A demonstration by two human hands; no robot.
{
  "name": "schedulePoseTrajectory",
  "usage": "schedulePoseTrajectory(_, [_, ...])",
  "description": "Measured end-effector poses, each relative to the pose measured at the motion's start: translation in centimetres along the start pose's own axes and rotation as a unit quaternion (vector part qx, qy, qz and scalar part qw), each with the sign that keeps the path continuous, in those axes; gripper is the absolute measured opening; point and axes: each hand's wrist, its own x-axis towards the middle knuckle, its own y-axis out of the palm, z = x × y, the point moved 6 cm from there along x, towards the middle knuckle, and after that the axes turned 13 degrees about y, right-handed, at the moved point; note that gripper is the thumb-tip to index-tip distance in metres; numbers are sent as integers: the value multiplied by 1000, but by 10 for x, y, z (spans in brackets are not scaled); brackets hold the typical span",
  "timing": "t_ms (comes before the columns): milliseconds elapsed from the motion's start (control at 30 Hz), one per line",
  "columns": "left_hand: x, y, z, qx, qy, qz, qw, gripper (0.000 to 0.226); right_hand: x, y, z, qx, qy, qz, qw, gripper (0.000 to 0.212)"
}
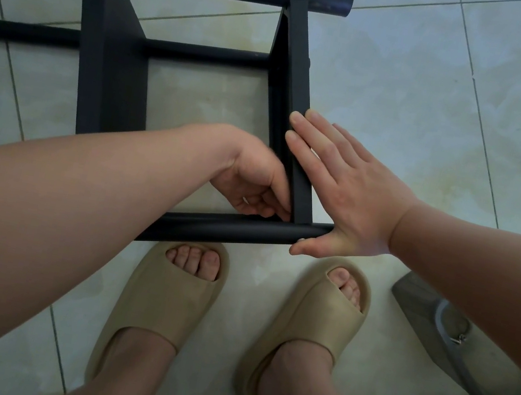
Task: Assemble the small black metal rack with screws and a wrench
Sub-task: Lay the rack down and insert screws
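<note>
Left hand (251, 180) curled at rack (111, 66) joint, fingertips partly hidden; right hand (353, 196) flat

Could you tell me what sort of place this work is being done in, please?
Probably a home, indoors: the black rack lies on a pale tiled floor, the person wears tan slippers, and a grey shoe sits nearby.

Bare forearms (77, 200), beige open-toe slides (164, 302)
</note>
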Motion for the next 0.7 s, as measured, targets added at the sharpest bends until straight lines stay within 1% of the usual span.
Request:
schedulePoseTrajectory(100, [-1,-1,-2,-9,7,2,1000,16,0,0,0,0,0,-2,1000,128])
schedulePoseTrajectory(267, [-4,0,0,0,-15,15,1000,15,0,1,-1,1,-1,-7,1000,128])
schedulePoseTrajectory(333, [-3,0,0,10,-13,6,1000,12,0,2,-1,1,-2,-7,1000,128])
schedulePoseTrajectory(467, [0,0,-1,5,2,-13,1000,16,1,1,-1,0,-2,-9,1000,128])
schedulePoseTrajectory(700, [0,0,0,-2,7,-8,1000,14,1,1,0,-5,-2,-7,1000,129])
